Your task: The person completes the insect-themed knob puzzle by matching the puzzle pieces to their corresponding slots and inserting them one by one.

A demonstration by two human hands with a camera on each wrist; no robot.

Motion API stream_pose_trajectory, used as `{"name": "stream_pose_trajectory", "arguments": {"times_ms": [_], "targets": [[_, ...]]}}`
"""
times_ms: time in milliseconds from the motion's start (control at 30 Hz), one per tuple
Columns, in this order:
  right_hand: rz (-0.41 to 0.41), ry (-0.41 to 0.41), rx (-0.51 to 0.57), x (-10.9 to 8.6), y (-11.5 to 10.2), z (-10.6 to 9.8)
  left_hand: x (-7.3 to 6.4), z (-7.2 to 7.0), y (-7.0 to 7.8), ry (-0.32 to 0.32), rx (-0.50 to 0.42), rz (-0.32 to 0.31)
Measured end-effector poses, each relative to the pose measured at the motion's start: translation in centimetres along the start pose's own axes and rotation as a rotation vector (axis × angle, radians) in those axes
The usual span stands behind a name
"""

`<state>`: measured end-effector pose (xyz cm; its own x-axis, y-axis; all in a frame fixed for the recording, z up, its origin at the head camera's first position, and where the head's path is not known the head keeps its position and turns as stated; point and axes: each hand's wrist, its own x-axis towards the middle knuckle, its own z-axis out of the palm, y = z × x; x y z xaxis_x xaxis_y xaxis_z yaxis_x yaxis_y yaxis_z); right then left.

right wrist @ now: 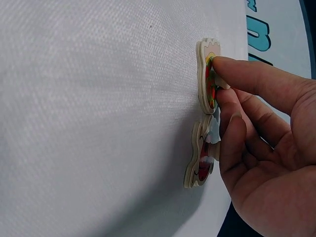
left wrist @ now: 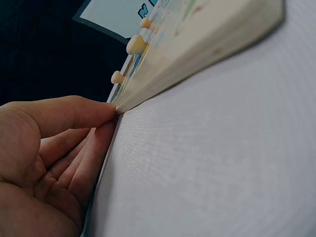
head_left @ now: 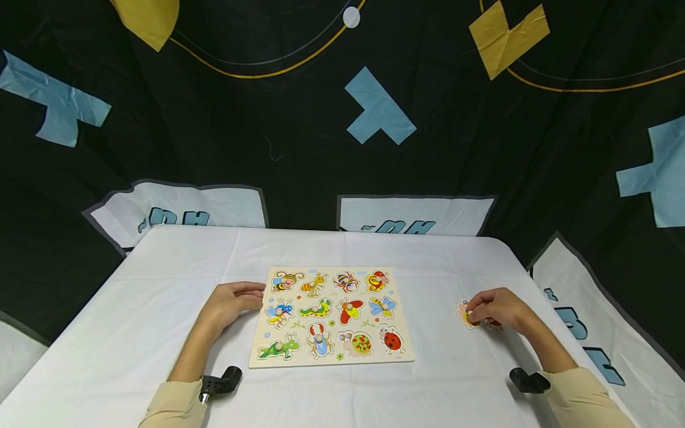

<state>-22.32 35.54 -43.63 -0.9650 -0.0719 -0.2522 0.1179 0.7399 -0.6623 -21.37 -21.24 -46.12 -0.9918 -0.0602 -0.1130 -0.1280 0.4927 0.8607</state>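
A wooden peg puzzle board (head_left: 332, 317) with colourful insect pictures and several round knobs lies on the white table. My left hand (head_left: 230, 304) is at its left edge, fingertips touching the edge, fingers fairly straight; the left wrist view shows this contact at the board's corner (left wrist: 123, 106). To the right of the board, my right hand (head_left: 500, 308) pinches the knob of a snail puzzle piece (right wrist: 209, 81) between thumb and finger. Just beside it is a red ladybug-like piece (right wrist: 201, 160), partly hidden behind the fingers. Whether the snail piece touches the table is hard to tell.
The white-covered table (head_left: 342, 398) reaches back to a black curtain (head_left: 241, 142) with blue and yellow shapes. White lettered panels (head_left: 417, 214) hang behind it and at its right side. Black wrist cameras (head_left: 220, 383) sit at both cuffs.
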Motion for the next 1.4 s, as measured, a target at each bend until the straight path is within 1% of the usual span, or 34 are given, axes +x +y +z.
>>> {"name": "stream_pose_trajectory", "arguments": {"times_ms": [300,567,700,800,1067,1400], "targets": [[-0.002,0.015,0.006,0.1,0.1,0.1,-0.1,0.0,0.0,-0.004,-0.001,-0.007],[-0.016,0.004,0.006,0.0,-0.3,0.1,0.0,0.0,0.0,-0.004,0.005,0.000],[-0.013,-0.009,0.011,0.0,-0.6,0.2,0.1,0.0,0.0,-0.003,0.007,0.001],[-0.008,-0.004,0.000,0.2,-1.0,0.3,0.1,0.1,0.0,-0.001,0.006,0.001],[-0.060,-0.022,-0.004,0.4,-2.0,0.2,0.1,0.0,0.0,-0.002,0.001,0.005],[-0.052,-0.042,0.033,0.6,-3.2,0.4,0.1,0.0,-0.1,0.001,0.007,0.001]]}}
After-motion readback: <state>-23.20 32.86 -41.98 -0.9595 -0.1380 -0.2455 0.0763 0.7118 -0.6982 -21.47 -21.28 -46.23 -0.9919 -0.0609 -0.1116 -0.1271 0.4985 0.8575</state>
